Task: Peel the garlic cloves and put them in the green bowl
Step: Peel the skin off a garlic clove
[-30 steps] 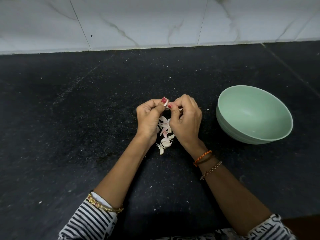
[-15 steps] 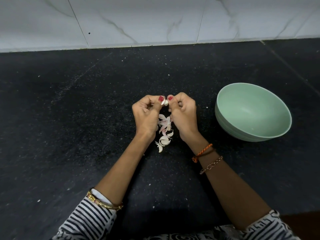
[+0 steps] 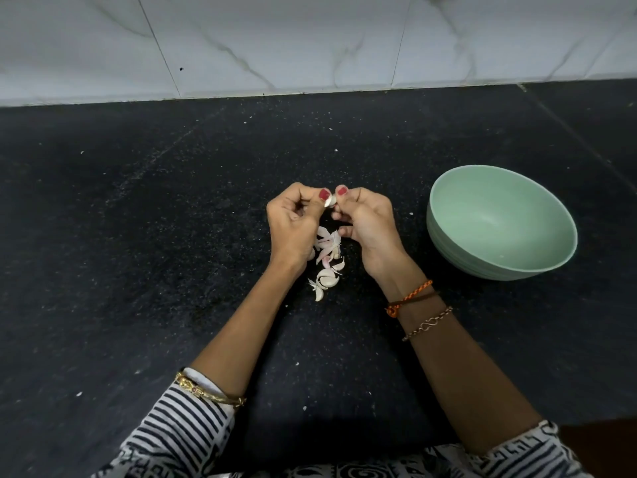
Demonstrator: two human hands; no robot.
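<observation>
Both hands meet above the black speckled table: the left hand and the right hand, fingers curled, pinch one small garlic clove between their red-nailed thumbs. Directly beneath the hands, at 6 o'clock from the held clove, a loose heap of garlic cloves and papery skins lies on the table. The green bowl stands upright at 3 o'clock from the hands, near the right hand but apart from it.
</observation>
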